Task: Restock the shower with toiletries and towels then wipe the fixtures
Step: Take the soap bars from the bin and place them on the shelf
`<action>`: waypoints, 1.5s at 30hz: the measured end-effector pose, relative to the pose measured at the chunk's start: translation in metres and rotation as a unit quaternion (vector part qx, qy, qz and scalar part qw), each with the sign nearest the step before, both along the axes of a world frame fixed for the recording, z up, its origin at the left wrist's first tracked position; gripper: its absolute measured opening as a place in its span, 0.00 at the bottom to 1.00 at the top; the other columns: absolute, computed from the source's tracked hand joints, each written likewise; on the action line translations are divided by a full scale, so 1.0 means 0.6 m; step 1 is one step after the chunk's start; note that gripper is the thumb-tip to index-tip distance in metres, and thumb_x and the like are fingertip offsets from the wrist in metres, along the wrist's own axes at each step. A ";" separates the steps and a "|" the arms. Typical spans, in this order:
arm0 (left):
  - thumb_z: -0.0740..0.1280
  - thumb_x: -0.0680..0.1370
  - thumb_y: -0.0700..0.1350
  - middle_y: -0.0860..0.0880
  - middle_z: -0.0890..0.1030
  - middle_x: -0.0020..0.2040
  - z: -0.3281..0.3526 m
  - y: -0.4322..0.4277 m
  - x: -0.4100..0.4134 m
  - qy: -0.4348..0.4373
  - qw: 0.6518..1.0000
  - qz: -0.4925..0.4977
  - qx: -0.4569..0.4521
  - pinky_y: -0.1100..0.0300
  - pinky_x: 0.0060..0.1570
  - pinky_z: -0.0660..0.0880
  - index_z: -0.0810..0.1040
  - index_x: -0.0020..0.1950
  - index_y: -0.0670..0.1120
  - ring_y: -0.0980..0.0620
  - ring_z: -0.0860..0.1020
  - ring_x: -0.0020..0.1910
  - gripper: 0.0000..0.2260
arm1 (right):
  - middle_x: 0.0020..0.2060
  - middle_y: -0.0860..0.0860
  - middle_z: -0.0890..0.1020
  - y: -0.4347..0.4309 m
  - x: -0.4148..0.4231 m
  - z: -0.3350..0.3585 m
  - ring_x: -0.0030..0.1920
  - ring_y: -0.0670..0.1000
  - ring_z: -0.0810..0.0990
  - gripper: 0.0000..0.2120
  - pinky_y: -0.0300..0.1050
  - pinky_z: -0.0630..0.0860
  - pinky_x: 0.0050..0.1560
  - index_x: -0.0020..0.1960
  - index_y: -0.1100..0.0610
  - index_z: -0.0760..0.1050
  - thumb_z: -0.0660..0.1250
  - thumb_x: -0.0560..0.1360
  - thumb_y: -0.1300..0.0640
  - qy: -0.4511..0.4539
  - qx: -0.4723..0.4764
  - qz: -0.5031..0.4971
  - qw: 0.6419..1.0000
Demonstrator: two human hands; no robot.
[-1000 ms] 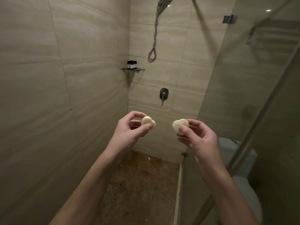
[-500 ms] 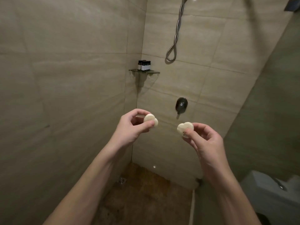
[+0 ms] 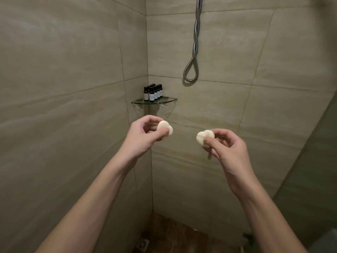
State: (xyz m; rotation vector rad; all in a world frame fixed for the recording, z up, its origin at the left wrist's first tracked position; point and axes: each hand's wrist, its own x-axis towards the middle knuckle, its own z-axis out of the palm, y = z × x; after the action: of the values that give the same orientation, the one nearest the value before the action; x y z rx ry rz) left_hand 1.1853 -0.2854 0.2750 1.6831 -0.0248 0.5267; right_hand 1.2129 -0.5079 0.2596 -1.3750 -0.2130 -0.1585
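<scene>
My left hand (image 3: 144,136) pinches a small white heart-shaped soap (image 3: 165,127) between thumb and fingers. A second white heart-shaped soap (image 3: 204,137) is pinched the same way in my right hand (image 3: 228,150). Both soaps are held up in front of the shower corner, just below a glass corner shelf (image 3: 169,100). Several small dark toiletry bottles (image 3: 153,92) with pale labels stand grouped at the back of that shelf. The shower valve is hidden behind my right hand.
A metal shower hose (image 3: 193,57) loops down the back wall, right of the shelf. Beige tiled walls close in on the left and ahead. The brown shower floor has a square drain (image 3: 143,243) in the corner. A glass panel (image 3: 313,161) stands at the right.
The view has moved closer to the shower corner and turned left, so the shelf and bottles look larger. Both hands keep their soaps and have risen toward the shelf. The toilet has left the view.
</scene>
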 end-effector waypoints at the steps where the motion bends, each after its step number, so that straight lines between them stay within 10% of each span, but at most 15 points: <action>1: 0.75 0.74 0.38 0.42 0.86 0.48 0.000 0.007 0.026 0.004 1.000 0.002 0.006 0.61 0.45 0.81 0.82 0.54 0.41 0.56 0.81 0.42 0.10 | 0.43 0.52 0.87 0.008 0.027 -0.001 0.46 0.50 0.86 0.07 0.41 0.83 0.49 0.52 0.59 0.80 0.72 0.75 0.66 0.002 0.001 0.004 1.000; 23: 0.75 0.74 0.40 0.50 0.81 0.40 -0.013 0.116 0.540 0.057 0.981 0.146 0.117 0.69 0.39 0.74 0.83 0.52 0.46 0.59 0.76 0.35 0.08 | 0.42 0.53 0.87 0.174 0.650 -0.028 0.44 0.49 0.85 0.09 0.45 0.82 0.50 0.51 0.56 0.80 0.74 0.73 0.65 0.045 -0.045 0.147 0.987; 45: 0.68 0.79 0.50 0.51 0.79 0.54 -0.044 0.176 0.759 0.018 0.874 0.229 0.429 0.57 0.50 0.73 0.76 0.61 0.48 0.51 0.78 0.53 0.12 | 0.34 0.43 0.83 0.327 0.835 -0.037 0.37 0.46 0.82 0.08 0.53 0.82 0.43 0.48 0.45 0.79 0.71 0.69 0.49 -0.126 -0.324 -0.007 0.938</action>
State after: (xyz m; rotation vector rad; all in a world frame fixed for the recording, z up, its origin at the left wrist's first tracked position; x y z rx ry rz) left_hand 1.6408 -0.1801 0.2484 2.5975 0.2017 0.9256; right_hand 1.7138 -0.3119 0.2374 -2.0149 -0.5008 -0.2943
